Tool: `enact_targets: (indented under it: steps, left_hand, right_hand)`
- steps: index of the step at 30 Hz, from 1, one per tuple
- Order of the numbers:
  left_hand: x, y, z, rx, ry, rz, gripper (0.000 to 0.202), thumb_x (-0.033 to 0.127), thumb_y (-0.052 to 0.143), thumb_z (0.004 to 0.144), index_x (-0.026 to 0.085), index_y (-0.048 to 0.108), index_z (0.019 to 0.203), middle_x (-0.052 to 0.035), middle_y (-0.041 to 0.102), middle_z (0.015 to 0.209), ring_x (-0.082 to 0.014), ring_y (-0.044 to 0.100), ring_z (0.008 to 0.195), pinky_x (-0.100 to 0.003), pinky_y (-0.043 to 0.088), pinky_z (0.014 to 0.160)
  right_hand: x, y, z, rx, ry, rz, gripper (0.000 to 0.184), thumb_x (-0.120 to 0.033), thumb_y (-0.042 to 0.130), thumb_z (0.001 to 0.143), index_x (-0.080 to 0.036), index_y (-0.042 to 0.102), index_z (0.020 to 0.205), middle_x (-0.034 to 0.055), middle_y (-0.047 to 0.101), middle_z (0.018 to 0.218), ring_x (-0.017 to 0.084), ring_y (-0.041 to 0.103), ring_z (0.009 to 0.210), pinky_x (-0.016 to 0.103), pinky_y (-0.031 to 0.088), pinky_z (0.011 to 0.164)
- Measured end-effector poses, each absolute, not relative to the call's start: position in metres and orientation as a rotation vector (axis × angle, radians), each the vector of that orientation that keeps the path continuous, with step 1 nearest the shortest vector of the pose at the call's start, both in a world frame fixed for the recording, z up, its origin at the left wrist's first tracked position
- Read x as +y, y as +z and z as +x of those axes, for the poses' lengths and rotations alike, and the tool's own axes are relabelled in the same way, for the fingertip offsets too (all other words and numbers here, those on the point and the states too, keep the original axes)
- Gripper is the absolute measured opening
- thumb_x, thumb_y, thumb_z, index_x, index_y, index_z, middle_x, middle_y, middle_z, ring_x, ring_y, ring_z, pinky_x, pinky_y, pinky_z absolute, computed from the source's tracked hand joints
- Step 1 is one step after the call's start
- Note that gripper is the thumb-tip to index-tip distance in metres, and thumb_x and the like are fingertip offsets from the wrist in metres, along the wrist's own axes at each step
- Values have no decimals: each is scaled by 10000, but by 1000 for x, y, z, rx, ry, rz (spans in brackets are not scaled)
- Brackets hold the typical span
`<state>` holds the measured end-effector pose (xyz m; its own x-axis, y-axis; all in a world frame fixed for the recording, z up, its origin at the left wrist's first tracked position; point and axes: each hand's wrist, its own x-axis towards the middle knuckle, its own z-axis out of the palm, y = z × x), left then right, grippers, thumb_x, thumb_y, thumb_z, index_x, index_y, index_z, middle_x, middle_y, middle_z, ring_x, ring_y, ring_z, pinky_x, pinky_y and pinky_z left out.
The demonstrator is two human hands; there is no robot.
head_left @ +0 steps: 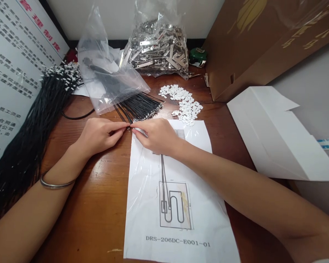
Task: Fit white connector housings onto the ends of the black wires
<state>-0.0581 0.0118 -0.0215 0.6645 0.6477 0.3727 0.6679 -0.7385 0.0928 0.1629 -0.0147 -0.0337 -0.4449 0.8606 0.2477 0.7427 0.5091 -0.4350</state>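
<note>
My left hand (102, 135) is closed in a pinch, thumb and forefinger on the end of a black wire (123, 113). Fingertip to fingertip with it, my right hand (157, 137) pinches at the same spot; whatever lies between its fingers is too small to make out. Just beyond the hands lies a bundle of black wires (138, 104) with small metal tips, partly under a clear plastic bag (106, 84). A loose pile of small white plastic housings (188, 106) sits past my right hand. Below that hand is a printed drawing sheet (142, 204).
A thick bundle of black wires with white ends (30, 128) runs along the left. At the back stand a bag of metal strips (159, 51) and a green roundish object (197, 57). A brown box (235, 47) and folded white card (274, 135) are at the right.
</note>
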Motion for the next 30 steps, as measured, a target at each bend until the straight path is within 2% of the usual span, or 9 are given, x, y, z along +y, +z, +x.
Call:
enact_targets:
  steps: [5,15,20,25,30]
  left_hand:
    - [11,-17,-57,-1111,-606,-2832,324,321,541,916,200,818,1029,-58,761,684,-161,653,541,-270,434,548]
    - [10,-17,-58,-1157,-495,-2846,379,300,507,888,222,788,1129,-58,779,728,-172,658,561,-279,423,546]
    - [10,-19,-58,-1179,-544,-2870,365,301,505,896,220,791,1108,-67,793,778,-180,694,607,-275,458,573]
    - [10,-18,-58,-1123,-559,-2895,368,290,509,907,188,779,1137,-67,777,731,-179,678,570,-278,444,552]
    - [9,-17,-57,-1110,-523,-2901,369,322,498,924,208,773,1142,-57,774,731,-173,672,582,-269,428,549]
  right_hand:
    - [-16,-33,162,-2329,353,-1331,326,-258,462,978,-169,761,1074,72,788,921,196,681,821,304,396,698]
    - [-17,-33,162,-2360,292,-1328,332,-270,450,979,-182,761,1054,63,793,907,199,681,772,317,352,651]
    - [-16,-34,163,-2314,310,-1274,321,-339,501,972,-187,774,1048,61,796,919,194,681,793,312,361,662]
    - [-16,-33,162,-2278,347,-1275,345,-400,537,968,-161,777,1037,57,771,788,184,660,739,304,331,644]
    - [-14,-36,162,-2248,347,-1284,364,-443,578,959,-147,771,1049,64,770,817,175,642,723,297,327,648]
